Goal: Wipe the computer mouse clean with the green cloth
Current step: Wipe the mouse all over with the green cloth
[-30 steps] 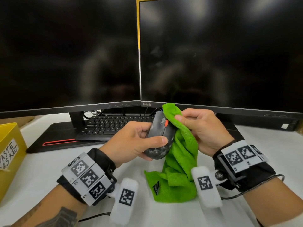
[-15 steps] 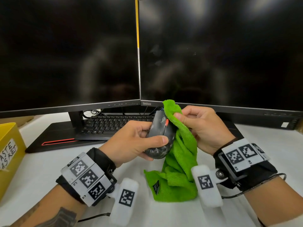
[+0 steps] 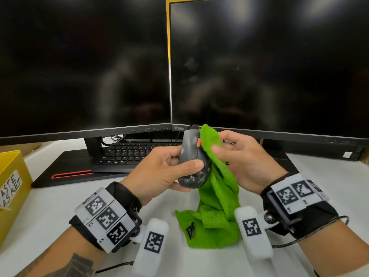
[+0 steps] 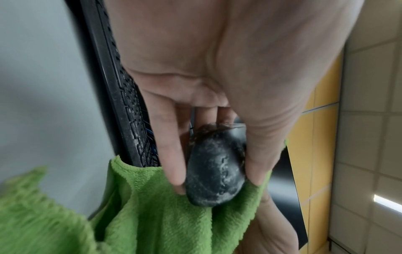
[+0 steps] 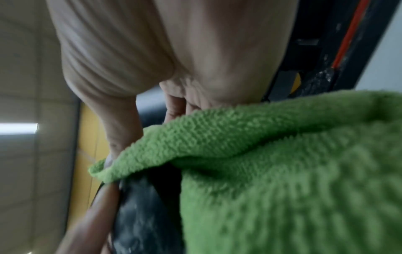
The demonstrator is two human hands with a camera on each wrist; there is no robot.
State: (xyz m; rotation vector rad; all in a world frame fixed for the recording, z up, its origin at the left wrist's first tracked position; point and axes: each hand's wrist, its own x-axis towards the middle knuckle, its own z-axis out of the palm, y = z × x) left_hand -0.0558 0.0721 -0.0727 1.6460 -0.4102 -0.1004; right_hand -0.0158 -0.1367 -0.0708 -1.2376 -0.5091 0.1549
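A black computer mouse (image 3: 191,156) with whitish smears and an orange wheel is held up above the white desk. My left hand (image 3: 165,168) grips it, thumb across its top and fingers under it. The left wrist view shows the smeared mouse (image 4: 214,173) between thumb and fingers. My right hand (image 3: 239,156) pinches the green cloth (image 3: 215,196) and presses its upper end against the mouse's right side near the wheel. The cloth's lower end lies bunched on the desk. In the right wrist view the cloth (image 5: 272,171) covers most of the mouse (image 5: 139,214).
Two dark monitors (image 3: 259,66) stand close behind the hands. A black keyboard (image 3: 131,152) sits under the left monitor on a black stand base. A yellow waste basket (image 3: 12,186) is at the left edge. A cable trails from each wrist.
Both hands have lifted the mouse and cloth slightly toward the monitors. The cloth's top end has slid up along the mouse's right side; more of the mouse's front shows.
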